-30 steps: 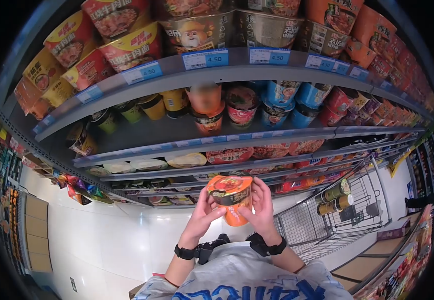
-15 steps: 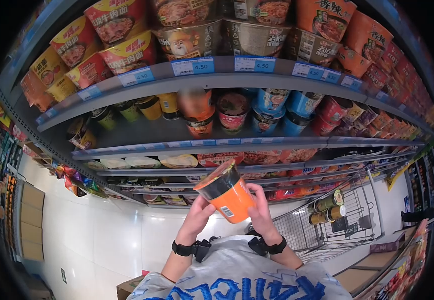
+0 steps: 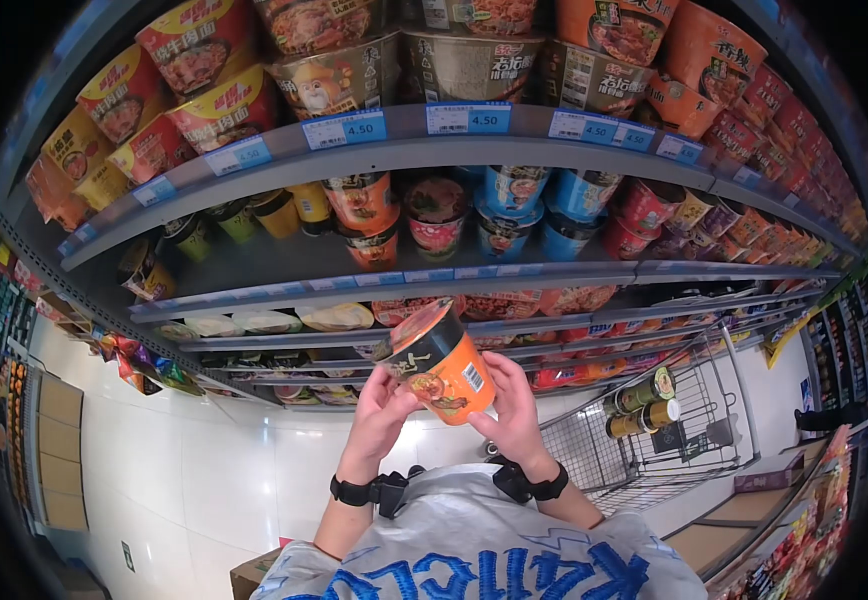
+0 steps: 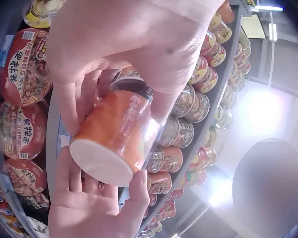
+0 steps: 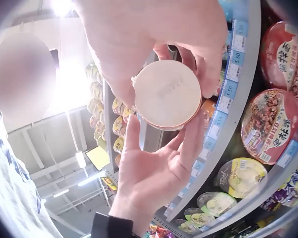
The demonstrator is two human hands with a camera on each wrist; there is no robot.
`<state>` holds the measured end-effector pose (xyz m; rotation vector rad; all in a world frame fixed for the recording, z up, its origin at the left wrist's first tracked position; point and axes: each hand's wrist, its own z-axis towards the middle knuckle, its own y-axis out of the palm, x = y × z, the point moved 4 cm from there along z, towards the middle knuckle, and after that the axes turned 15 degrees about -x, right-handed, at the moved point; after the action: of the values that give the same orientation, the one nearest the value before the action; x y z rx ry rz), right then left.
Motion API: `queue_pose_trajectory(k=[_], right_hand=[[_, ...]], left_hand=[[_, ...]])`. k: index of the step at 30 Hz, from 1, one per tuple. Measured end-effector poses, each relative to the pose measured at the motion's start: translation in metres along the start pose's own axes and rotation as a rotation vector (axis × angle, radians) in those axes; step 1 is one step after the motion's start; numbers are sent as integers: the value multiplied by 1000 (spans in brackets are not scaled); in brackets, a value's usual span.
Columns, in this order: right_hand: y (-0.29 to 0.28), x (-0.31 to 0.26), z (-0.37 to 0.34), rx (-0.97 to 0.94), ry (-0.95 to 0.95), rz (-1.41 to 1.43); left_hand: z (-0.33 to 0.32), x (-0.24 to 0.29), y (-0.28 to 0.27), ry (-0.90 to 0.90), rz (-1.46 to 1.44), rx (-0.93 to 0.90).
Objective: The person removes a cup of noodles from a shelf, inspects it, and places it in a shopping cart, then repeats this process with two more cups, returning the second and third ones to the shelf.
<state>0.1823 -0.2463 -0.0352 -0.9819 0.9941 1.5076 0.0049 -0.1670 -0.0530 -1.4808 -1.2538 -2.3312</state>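
An orange and black instant noodle cup (image 3: 451,378) is held tilted between both hands in front of the shelf, its lid leaning up and to the left. The left hand (image 3: 382,418) grips its left side, thumb on the near wall. On the lower right side, the right hand (image 3: 510,408) holds it with thumb and fingers. A barcode and a food picture face the head camera. In the right wrist view the cup's white base (image 5: 168,94) shows small faint print. The left wrist view shows the orange wall (image 4: 114,121) between the two hands.
Shelves of noodle cups and bowls rise ahead, with price tags (image 3: 469,119) on the shelf edge (image 3: 404,152). Matching orange cups (image 3: 362,203) stand on the second shelf. A wire shopping cart (image 3: 594,450) with several cups (image 3: 644,405) is at the right. Cartons (image 3: 59,450) line the left.
The cup has been turned in the hands: its lid tipped left, and its barcode came into view, then shifted right. The head view has moved slightly rightward along the shelf. Both hands keep holding the cup.
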Motion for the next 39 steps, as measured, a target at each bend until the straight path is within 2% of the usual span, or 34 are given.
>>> queue_pose_trajectory(k=[2, 6, 8, 9, 11, 12, 14, 15, 17, 23, 27, 29, 33, 35, 39], right_hand=[[-2, 8, -4, -95, -3, 237], [5, 14, -9, -105, 122, 336], [4, 14, -9, 28, 153, 214], [4, 13, -10, 28, 151, 215], [4, 4, -11, -25, 46, -207], [4, 3, -12, -24, 46, -206], [6, 0, -12, -51, 69, -318], [6, 1, -14, -51, 69, -318], [5, 7, -18, -24, 69, -33], [-2, 15, -26, 0, 72, 161], [-4, 20, -25, -38, 139, 86], [-4, 14, -22, 10, 3, -201], [-1, 2, -20, 7, 13, -216], [0, 0, -19, -10, -20, -66], [0, 4, -22, -15, 0, 12]], left_hand=[[-2, -5, -1, 38, 12, -77], [-12, -16, -12, -59, -90, -117], [-19, -34, -36, -205, -50, -7], [-19, -34, -33, -204, -49, -7], [-21, -34, -26, -215, -12, 142], [-21, -32, -23, -216, -11, 143], [-20, -25, -11, -129, -76, 23], [-18, -20, -6, -129, -75, 23], [-15, -6, 6, -108, 2, -37], [-16, -6, 6, -109, 66, -100], [-14, -13, 13, -151, -80, -14], [-13, -18, 12, -222, -32, 2], [-14, -21, 11, -217, -92, 37], [-15, -21, 6, -174, -76, 39], [-14, -19, 2, -162, -10, 49]])
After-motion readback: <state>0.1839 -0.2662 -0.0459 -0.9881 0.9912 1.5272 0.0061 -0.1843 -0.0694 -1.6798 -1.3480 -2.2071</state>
